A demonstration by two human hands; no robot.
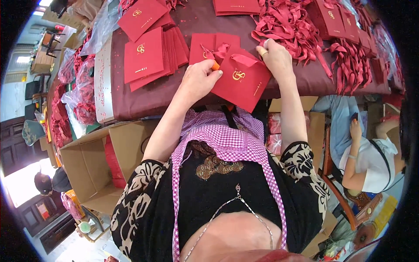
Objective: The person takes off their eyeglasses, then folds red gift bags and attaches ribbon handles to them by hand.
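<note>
A red paper gift bag (242, 85) with a gold emblem and a red ribbon bow at its top is tilted over the table's near edge. My left hand (196, 83) pinches its left edge between thumb and forefinger; an orange cover is on a fingertip. My right hand (277, 61), wearing a ring and something white at a fingertip, is closed beside the bag's upper right corner, by a heap of red ribbons (288, 30). What its fingers hold is hidden. Behind the bag lie more red bags (201, 42), one with a pink-red bow.
Stacked red bags (144, 56) lie left on the dark red tablecloth (120, 102). Ribboned bags (329, 19) stand at the right, ribbons hanging over the edge. An open cardboard box (87, 174) stands below left. Another person (371, 166) sits at the right by a wooden chair.
</note>
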